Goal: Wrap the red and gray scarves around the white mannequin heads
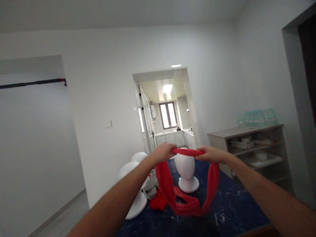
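Observation:
A long red scarf (166, 184) is stretched between my two hands, with a twisted strip of it taut at the top. Its remaining length hangs below in a wide U-shaped loop. My left hand (165, 152) is closed around one end of the strip, and my right hand (210, 154) grips the other. Just behind the raised strip, a white foam mannequin head (185, 168) stands upright on the dark blue table (234, 204); the strip crosses in front of its upper part. Whether the scarf touches the head I cannot tell.
Further white foam heads (134, 207) stand on the left, partly behind my left arm. Beside them lie a grey cloth (151, 185) and a bright red cloth (158, 201). A wooden shelf unit (244, 131) topped with plastic bottles (258, 118) is at the right.

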{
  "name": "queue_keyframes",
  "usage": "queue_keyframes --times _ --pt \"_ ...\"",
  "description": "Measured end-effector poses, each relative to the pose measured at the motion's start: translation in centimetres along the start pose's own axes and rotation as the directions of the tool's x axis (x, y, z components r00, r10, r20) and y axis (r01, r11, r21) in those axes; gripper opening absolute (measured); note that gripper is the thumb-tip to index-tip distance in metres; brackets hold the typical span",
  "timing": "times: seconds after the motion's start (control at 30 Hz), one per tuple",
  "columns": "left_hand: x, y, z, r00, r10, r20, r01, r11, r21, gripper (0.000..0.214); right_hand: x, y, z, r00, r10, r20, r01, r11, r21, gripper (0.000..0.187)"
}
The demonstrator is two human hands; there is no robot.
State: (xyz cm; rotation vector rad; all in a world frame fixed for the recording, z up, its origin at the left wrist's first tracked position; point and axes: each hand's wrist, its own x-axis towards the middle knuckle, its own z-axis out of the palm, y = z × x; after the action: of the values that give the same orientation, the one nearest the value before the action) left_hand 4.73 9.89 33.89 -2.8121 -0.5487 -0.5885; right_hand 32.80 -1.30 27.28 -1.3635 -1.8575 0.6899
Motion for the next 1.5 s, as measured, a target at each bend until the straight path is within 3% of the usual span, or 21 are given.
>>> queue_keyframes --times 0.1,0.23,0.4,0.53,0.7,0.8,0.93,1.03,1.1,1.13,1.2,1.27,1.4,1.5 --pt "1.1 0.4 -2.2 0.996 0.005 -0.085 0.006 0.992 0.124 0.018 0.0 -1.0 -1.3 0.983 -0.105 -0.148 0.08 0.984 -0.162 0.037" --pt "1.6 0.7 -4.4 0.99 0.007 -0.139 0.029 0.965 0.262 0.022 0.1 -1.8 -2.2 0.951 -0.186 -0.248 0.093 0.935 -0.343 0.035" --pt "1.4 0.5 -7.4 0.98 -0.005 -0.2 0.102 0.872 0.478 0.016 0.2 -3.2 -3.2 0.845 -0.345 -0.408 0.004 0.767 -0.641 0.03" --pt "1.6 0.9 -9.5 0.959 -0.034 -0.28 0.164 0.876 0.453 0.019 0.6 -3.9 -3.4 0.783 -0.41 -0.467 -0.007 0.746 -0.666 0.036" --pt "2.1 0.9 -11.1 0.986 0.031 -0.163 0.072 0.804 0.59 0.018 1.2 -1.3 -2.9 0.797 -0.399 -0.454 -0.01 0.742 -0.67 0.04" --pt "1.9 0.2 -11.3 0.989 -0.029 -0.148 0.102 0.848 0.519 0.014 1.5 1.5 -1.9 0.827 -0.323 -0.46 0.024 0.838 -0.546 0.042" --pt "1.5 0.3 -10.7 0.995 -0.038 -0.088 0.068 0.924 0.377 0.02 2.0 3.9 1.2 0.924 -0.144 -0.353 0.026 0.948 -0.318 0.04" --pt "1.6 2.3 -9.9 1.0 0.005 -0.021 0.003 0.93 0.368 0.017 2.3 3.3 4.7 0.979 -0.097 -0.177 0.051 0.967 -0.249 0.029" --pt "1.8 4.4 -9.0 0.998 0.056 0.038 -0.066 0.924 0.377 0.016 2.4 1.8 7.4 0.987 -0.134 -0.089 0.129 0.99 -0.058 0.04" --pt "2.0 5.5 -8.4 0.994 0.087 0.068 -0.107 0.919 0.381 0.016 2.5 0.8 8.9 0.982 -0.176 -0.067 0.182 0.979 0.092 0.049" --pt "2.3 7.5 -7.1 0.98 0.151 0.128 -0.188 0.907 0.376 0.022 2.7 -1.2 12.1 0.963 -0.26 -0.071 0.267 0.876 0.402 0.059" --pt "2.6 9.0 -5.7 0.962 0.206 0.182 -0.259 0.901 0.349 0.031 2.9 -2.5 15.3 0.955 -0.284 -0.086 0.281 0.771 0.572 0.061" --pt "2.7 9.5 -3.9 0.924 0.289 0.25 -0.352 0.897 0.266 0.037 3.5 -1.8 19.6 0.976 -0.2 -0.08 0.203 0.725 0.658 0.059" --pt "2.3 7.9 -4.0 0.915 0.317 0.249 -0.369 0.907 0.203 0.035 3.1 0.9 19.4 0.991 -0.129 0.039 0.072 0.756 0.65 0.035"
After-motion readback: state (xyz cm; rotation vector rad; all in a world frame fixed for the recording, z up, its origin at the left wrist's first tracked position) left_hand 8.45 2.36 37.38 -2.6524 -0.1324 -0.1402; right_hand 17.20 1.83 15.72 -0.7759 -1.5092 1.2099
